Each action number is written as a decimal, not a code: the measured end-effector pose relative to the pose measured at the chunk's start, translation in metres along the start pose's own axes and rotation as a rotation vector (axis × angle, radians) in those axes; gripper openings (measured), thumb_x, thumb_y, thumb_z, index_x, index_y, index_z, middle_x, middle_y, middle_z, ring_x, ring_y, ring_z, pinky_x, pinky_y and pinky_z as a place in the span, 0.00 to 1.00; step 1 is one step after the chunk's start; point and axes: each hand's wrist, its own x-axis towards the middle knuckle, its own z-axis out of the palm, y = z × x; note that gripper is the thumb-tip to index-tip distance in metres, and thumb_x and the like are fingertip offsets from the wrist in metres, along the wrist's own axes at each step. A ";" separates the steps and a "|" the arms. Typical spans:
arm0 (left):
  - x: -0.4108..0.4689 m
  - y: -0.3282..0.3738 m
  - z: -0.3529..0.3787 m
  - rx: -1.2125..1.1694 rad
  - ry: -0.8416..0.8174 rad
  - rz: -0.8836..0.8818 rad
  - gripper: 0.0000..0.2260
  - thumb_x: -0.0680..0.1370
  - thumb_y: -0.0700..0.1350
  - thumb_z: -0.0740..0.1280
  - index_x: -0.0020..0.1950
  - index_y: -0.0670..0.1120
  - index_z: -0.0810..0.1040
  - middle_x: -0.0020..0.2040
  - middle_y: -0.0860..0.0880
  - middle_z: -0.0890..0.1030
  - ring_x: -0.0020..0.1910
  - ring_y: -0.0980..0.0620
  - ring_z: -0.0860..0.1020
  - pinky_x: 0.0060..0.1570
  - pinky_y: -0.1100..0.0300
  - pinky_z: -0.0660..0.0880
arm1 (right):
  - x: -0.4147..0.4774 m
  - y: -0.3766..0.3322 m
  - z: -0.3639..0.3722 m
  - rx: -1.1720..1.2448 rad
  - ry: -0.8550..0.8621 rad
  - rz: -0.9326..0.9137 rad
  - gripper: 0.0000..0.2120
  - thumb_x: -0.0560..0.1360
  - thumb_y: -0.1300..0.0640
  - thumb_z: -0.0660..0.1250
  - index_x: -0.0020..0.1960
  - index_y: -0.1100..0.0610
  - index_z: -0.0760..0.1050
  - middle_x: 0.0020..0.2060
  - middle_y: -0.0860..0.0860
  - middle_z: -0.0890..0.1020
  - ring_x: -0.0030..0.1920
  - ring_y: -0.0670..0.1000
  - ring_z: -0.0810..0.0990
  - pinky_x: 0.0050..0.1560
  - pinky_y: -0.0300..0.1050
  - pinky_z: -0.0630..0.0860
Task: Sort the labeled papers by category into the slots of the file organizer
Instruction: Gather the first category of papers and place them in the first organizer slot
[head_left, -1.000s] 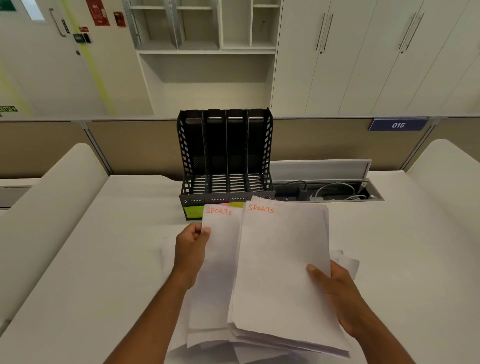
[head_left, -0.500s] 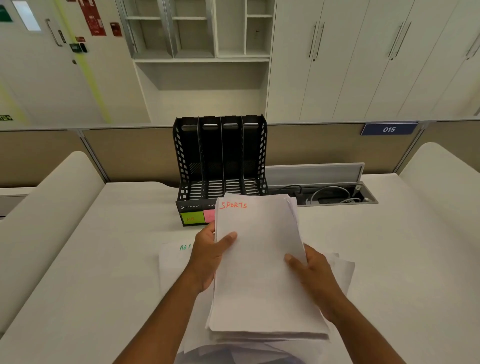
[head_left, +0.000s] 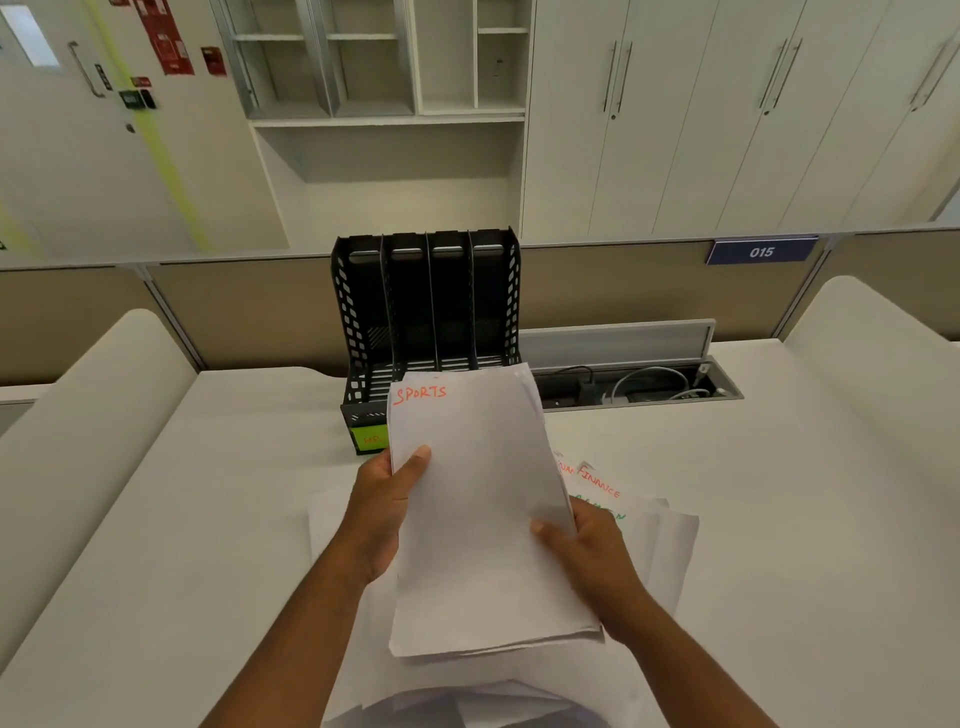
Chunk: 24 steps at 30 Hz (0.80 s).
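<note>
At frame centre, the left hand (head_left: 382, 512) and right hand (head_left: 589, 558) pinch a squared sheaf of white SPORTS-labelled papers (head_left: 480, 512) — gathering looks done; next, the matching slot of the black perforated plastic file organizer (head_left: 423, 306) above.

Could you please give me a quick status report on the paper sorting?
Both hands, left hand and right hand, grip the SPORTS stack. File organizer slots look empty. FINANCE sheets loose on desk; path clear.
</note>
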 end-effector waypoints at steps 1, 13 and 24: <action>-0.001 -0.001 0.000 0.026 -0.012 -0.020 0.09 0.83 0.47 0.69 0.63 0.50 0.82 0.55 0.49 0.89 0.57 0.44 0.85 0.56 0.46 0.83 | 0.002 -0.001 0.003 -0.029 0.031 -0.019 0.10 0.81 0.59 0.69 0.61 0.53 0.85 0.52 0.50 0.89 0.51 0.53 0.88 0.48 0.46 0.84; -0.019 -0.006 0.030 0.206 -0.059 0.097 0.05 0.85 0.51 0.66 0.59 0.57 0.80 0.54 0.51 0.87 0.53 0.47 0.85 0.50 0.48 0.84 | -0.003 -0.035 0.015 -0.184 0.179 -0.343 0.12 0.84 0.59 0.65 0.57 0.40 0.76 0.46 0.34 0.79 0.45 0.37 0.83 0.41 0.27 0.81; -0.041 -0.057 0.043 0.337 0.012 0.351 0.05 0.79 0.55 0.66 0.54 0.59 0.78 0.42 0.60 0.86 0.44 0.55 0.85 0.41 0.66 0.83 | 0.000 0.017 0.023 0.015 0.094 -0.218 0.24 0.79 0.44 0.67 0.73 0.47 0.71 0.59 0.42 0.83 0.58 0.49 0.85 0.52 0.33 0.84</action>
